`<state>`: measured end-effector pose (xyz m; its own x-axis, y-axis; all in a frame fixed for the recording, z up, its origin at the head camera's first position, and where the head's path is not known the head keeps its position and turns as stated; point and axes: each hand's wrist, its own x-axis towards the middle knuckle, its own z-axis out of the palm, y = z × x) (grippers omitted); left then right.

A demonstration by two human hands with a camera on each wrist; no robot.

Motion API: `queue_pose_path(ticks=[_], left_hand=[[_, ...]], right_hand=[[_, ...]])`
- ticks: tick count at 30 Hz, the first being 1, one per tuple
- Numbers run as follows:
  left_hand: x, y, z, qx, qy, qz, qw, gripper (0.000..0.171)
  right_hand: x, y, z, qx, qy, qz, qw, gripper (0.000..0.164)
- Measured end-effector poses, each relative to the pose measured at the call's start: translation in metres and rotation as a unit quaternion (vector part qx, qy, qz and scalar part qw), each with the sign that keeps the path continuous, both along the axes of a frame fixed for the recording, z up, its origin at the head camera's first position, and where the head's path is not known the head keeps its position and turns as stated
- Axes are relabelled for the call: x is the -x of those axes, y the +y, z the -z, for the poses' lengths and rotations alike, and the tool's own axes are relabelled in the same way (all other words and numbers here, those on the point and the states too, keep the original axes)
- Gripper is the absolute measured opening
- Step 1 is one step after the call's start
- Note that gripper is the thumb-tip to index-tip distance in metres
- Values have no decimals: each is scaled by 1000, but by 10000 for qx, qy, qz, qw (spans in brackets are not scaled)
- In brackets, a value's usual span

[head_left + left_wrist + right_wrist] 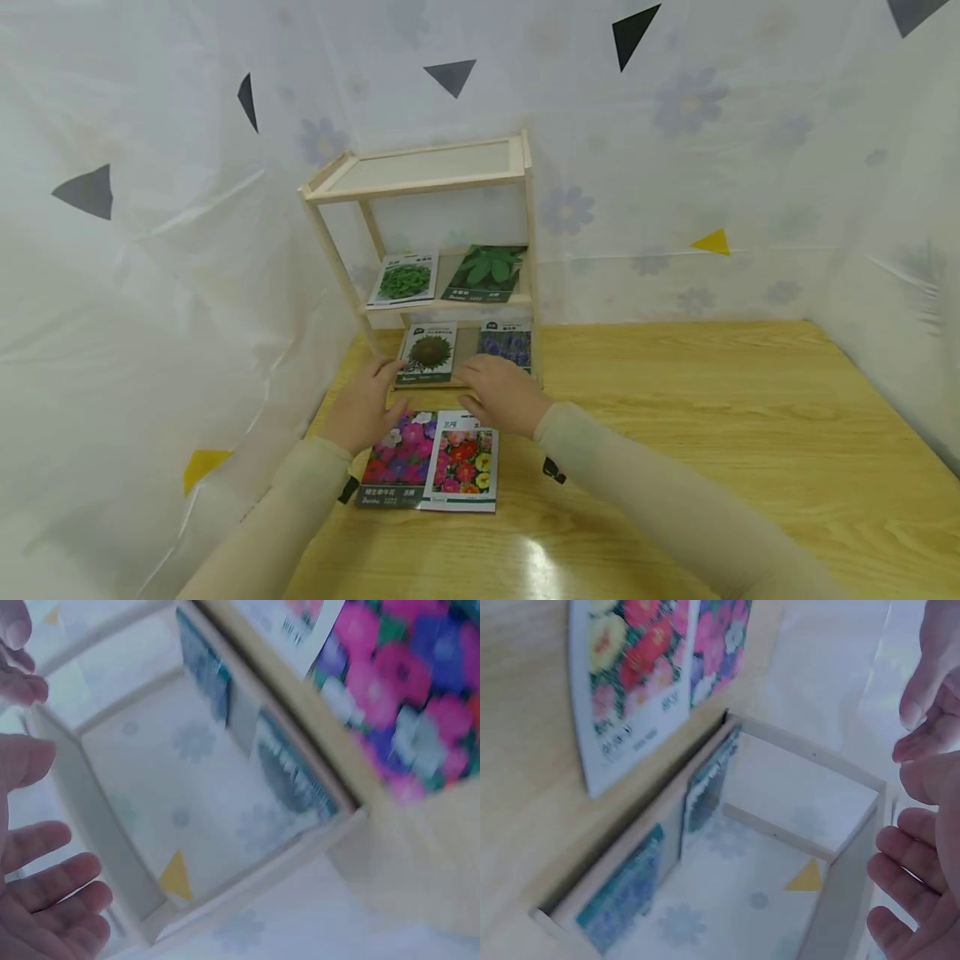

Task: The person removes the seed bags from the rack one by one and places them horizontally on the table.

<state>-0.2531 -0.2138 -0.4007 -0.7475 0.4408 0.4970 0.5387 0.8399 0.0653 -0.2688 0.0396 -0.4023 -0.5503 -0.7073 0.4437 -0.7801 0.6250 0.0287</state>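
Wood-grain table [712, 417]: petunia packet [399, 462] left, portulaca packet [461, 467] right
Left hand [365, 407]: we see it empty, spread
Right hand [506, 394]: likewise

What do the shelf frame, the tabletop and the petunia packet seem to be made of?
Shelf frame: probably wood, matte; pale, squared bars.
Tabletop: perhaps wood or laminate, glossy; grain lines, bright reflection.
Petunia packet: perhaps coated paper or plastic, smooth; flat, with colour print.

head: above, facing forward-down, farther | 2 wrists: close, tilted | all 3 share: shelf [427, 169]
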Motion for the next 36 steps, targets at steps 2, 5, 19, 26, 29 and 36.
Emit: queue_pose_path(ticks=[2, 5, 19, 26, 29, 36], left_hand=[[9, -4, -13, 7, 224, -21, 9997, 56], [23, -9, -28, 124, 591, -62, 9982, 57], [78, -13, -63, 599, 448, -286, 9968, 57], [88, -13, -68, 909, 266, -509, 9942, 57], [91, -15, -68, 1102, 143, -613, 9919, 58], [93, -16, -67, 1154, -371, -745, 9898, 58]], right_hand=[[8, -7, -10, -29, 362, 10, 9993, 38], [20, -17, -23, -130, 645, 149, 9977, 40], [67, -52, -71, -600, 566, 902, 9925, 49], [85, -66, -75, -1080, 100, 1438, 9836, 57], [87, -69, -77, -1271, -112, 1566, 9794, 59], [87, -74, -78, -1644, -324, 1411, 9757, 55]])
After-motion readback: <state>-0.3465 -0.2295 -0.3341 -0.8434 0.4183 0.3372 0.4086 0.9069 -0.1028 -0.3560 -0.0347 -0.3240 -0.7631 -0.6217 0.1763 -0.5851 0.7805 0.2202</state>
